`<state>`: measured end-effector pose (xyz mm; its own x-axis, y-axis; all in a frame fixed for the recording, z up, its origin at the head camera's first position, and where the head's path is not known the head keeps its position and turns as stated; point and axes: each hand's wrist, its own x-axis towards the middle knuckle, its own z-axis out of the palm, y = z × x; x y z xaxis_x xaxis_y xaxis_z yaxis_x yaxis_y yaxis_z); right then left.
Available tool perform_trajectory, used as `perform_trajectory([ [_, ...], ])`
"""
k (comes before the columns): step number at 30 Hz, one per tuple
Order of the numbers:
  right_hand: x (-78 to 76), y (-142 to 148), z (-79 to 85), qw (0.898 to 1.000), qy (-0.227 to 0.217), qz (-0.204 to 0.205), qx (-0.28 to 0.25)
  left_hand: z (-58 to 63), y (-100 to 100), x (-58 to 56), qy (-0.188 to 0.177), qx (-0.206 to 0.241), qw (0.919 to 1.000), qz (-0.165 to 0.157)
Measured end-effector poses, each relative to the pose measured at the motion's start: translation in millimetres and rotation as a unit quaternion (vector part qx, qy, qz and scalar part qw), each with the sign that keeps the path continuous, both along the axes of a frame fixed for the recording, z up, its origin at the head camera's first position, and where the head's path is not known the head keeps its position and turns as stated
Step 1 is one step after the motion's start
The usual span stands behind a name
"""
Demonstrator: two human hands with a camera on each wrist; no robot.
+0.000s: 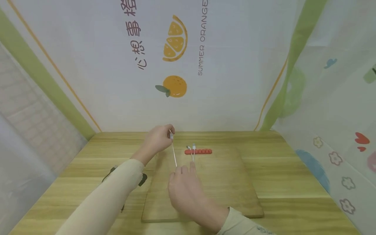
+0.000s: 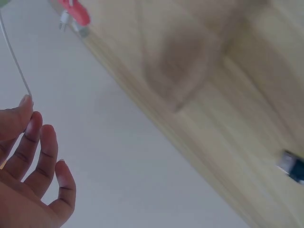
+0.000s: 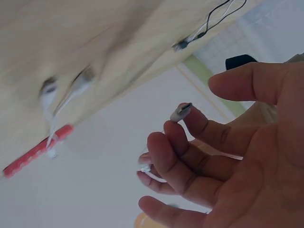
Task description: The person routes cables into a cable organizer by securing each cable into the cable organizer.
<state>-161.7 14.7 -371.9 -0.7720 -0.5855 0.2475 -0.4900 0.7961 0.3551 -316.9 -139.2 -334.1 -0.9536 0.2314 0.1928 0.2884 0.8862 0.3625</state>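
Observation:
Over the back of the wooden board, my left hand [image 1: 158, 138] pinches a thin white cable [image 2: 18, 66] between thumb and forefinger, near its pale plug [image 1: 171, 135]. The cable runs straight down to my right hand [image 1: 188, 189], above the middle of the board. There the fingers hold the cable's other end; a small plug [image 3: 180, 113] pokes out at the forefinger, with the thumb apart from it. Beyond both hands lies a red cable holder strip [image 1: 202, 151]. Two white cables [image 1: 193, 157] sit in its left part, their plugs [image 1: 194, 146] behind it.
The wooden board [image 1: 223, 182] lies on a wood-grain table [image 1: 282, 176]. Left of the board, partly under my left forearm, are dark cables with a black plug [image 1: 143, 180]. A white printed cloth [image 1: 235, 81] hangs behind the table.

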Motion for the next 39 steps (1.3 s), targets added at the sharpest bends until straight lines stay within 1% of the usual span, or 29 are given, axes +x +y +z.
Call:
perform_trajectory([
  [3, -4.6, 12, 2.1, 1.0, -0.013, -0.016, -0.015, 1.9, 11, -4.2, 0.012, -0.013, 0.9998, -0.004],
  [8, -7.1, 31, 5.0, 0.997, -0.048, -0.039, -0.041, 0.3, 31, -10.4, 0.018, -0.021, 0.9996, -0.009],
  [12, -7.8, 39, 5.4, 0.995, -0.071, -0.052, -0.056, -0.9, 51, -15.0, 0.025, -0.024, 0.9991, -0.026],
  [16, -7.8, 44, 3.0, 0.995, -0.072, -0.057, -0.049, -2.0, 69, -18.1, 0.031, -0.043, 0.9975, -0.047],
  [20, -8.2, 49, -0.3, 0.994, -0.068, -0.066, -0.055, -4.7, 81, -20.6, 0.038, -0.059, 0.9961, -0.055],
  [24, -9.5, 56, -3.0, 0.994, -0.064, -0.074, -0.059, -9.6, 88, -24.9, 0.032, -0.057, 0.9965, -0.052],
  [28, -10.4, 59, -5.9, 0.994, -0.064, -0.076, -0.054, -16.9, 89, -28.1, 0.014, -0.054, 0.9974, -0.047],
  [35, -9.8, 58, -6.6, 0.992, -0.087, -0.079, -0.04, -29.5, 92, -31.6, -0.018, -0.046, 0.9977, -0.045],
  [39, -10.9, 58, -9.0, 0.992, -0.086, -0.08, -0.035, -34.2, 93, -32.0, -0.026, -0.047, 0.9975, -0.045],
])
